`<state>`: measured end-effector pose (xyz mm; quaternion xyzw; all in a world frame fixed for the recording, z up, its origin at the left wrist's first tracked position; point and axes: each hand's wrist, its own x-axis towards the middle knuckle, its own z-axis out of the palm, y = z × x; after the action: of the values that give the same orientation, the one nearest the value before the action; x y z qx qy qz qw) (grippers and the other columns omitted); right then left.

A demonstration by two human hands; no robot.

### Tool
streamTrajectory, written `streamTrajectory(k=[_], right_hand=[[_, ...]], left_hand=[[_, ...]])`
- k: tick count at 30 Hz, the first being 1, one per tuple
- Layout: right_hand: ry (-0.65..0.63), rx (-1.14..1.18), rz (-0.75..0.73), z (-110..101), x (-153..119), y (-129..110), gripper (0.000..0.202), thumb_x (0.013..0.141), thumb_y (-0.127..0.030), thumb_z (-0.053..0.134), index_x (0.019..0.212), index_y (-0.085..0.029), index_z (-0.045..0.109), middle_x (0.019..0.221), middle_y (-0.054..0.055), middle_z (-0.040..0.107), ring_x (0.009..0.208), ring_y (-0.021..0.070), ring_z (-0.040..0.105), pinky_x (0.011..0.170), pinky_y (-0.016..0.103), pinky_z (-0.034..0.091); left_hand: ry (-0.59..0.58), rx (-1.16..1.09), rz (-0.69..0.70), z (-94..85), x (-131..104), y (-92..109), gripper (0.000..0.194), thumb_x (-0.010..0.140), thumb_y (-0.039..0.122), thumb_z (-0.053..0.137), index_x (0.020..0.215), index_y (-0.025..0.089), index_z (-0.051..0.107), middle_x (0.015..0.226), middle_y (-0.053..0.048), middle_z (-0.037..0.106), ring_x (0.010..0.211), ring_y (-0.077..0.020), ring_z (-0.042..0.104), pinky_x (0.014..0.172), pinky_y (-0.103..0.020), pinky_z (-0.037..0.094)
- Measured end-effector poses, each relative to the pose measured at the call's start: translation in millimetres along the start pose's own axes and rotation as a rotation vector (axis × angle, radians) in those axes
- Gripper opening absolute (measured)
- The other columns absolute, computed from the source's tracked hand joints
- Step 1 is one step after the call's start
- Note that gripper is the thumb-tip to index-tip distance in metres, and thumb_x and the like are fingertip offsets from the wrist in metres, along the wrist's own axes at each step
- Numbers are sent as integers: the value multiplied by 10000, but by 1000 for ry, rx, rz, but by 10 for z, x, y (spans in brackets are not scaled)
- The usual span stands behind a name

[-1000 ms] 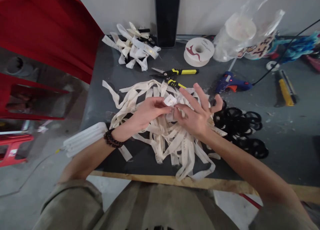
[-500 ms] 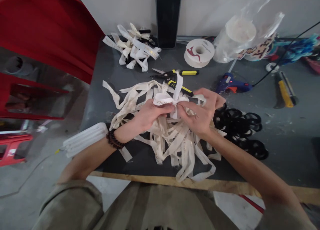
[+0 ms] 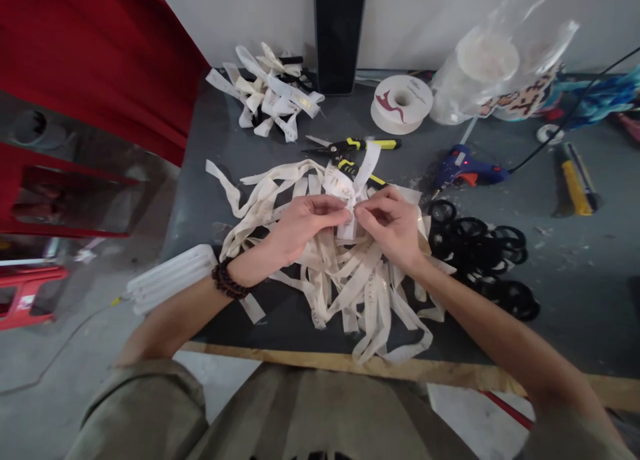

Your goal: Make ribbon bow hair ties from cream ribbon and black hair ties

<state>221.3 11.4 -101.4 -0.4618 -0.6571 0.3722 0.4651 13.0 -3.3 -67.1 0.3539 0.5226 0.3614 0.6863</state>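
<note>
Between my two hands is a white ribbon bow (image 3: 342, 183) with printed lettering, its loops and one tail rising above my fingers. My left hand (image 3: 305, 225) pinches it from the left, thumb and forefinger at the knot. From the right, my right hand (image 3: 393, 221) pinches close to the same knot, fingers curled. Below both hands lies a tangled heap of cream printed ribbon strips (image 3: 345, 287). Just beyond the bow are yellow-and-black snips (image 3: 340, 152), partly covered by the bow's tail.
Finished-looking bows (image 3: 273, 100) pile at the back left. A ribbon spool (image 3: 401, 103) stands near a plastic-wrapped roll (image 3: 475, 73). To the right are a blue glue gun (image 3: 465, 167), black hair ties (image 3: 480, 247) and a yellow cutter knife (image 3: 577, 180). A white coiled item (image 3: 173, 277) sits at the left edge.
The bow's left loop has lifted and turned upward, and its tail now leans right. My right hand's fingers have drawn in and curled closer to the knot; my left hand has barely shifted.
</note>
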Motion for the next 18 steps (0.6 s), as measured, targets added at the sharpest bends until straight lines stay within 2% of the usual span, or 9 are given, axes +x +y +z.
streamTrajectory(k=[5, 10, 13, 16, 18], right_hand=[[86, -178, -180, 16, -49, -49, 97, 948, -367, 821, 932, -283, 865, 831, 15, 702, 618, 139, 588, 575, 341, 528], [70, -321, -263, 24, -45, -36, 159, 1014, -330, 709, 960, -281, 851, 851, 40, 719, 755, 193, 685, 659, 377, 572], [72, -354, -310, 34, -50, -25, 162, 1038, -288, 680, 989, -264, 833, 882, 49, 706, 777, 194, 690, 672, 371, 565], [71, -393, -320, 54, -74, -21, 153, 1050, -263, 664, 1009, -251, 811, 934, 62, 702, 799, 194, 693, 688, 367, 558], [57, -435, -326, 71, -93, -18, 144, 1041, -254, 664, 998, -256, 802, 943, 60, 707, 808, 195, 699, 690, 363, 551]], left_hand=[[20, 119, 17, -22, -20, 24, 230, 818, 393, 936, 949, 219, 860, 968, -60, 814, 829, -171, 709, 754, -291, 548], [79, 429, 141, -70, -35, 59, 264, 852, 454, 905, 973, 224, 863, 973, -69, 840, 898, -225, 747, 809, -333, 550], [75, 492, 173, -86, -35, 94, 249, 888, 462, 871, 1005, 242, 868, 1027, -68, 851, 926, -233, 756, 812, -331, 546], [106, 585, 245, -99, -27, 119, 202, 899, 446, 860, 930, 247, 867, 945, -70, 835, 910, -256, 746, 802, -350, 521], [133, 613, 267, -109, -16, 117, 191, 844, 419, 912, 842, 241, 844, 840, -77, 797, 891, -284, 734, 787, -371, 507]])
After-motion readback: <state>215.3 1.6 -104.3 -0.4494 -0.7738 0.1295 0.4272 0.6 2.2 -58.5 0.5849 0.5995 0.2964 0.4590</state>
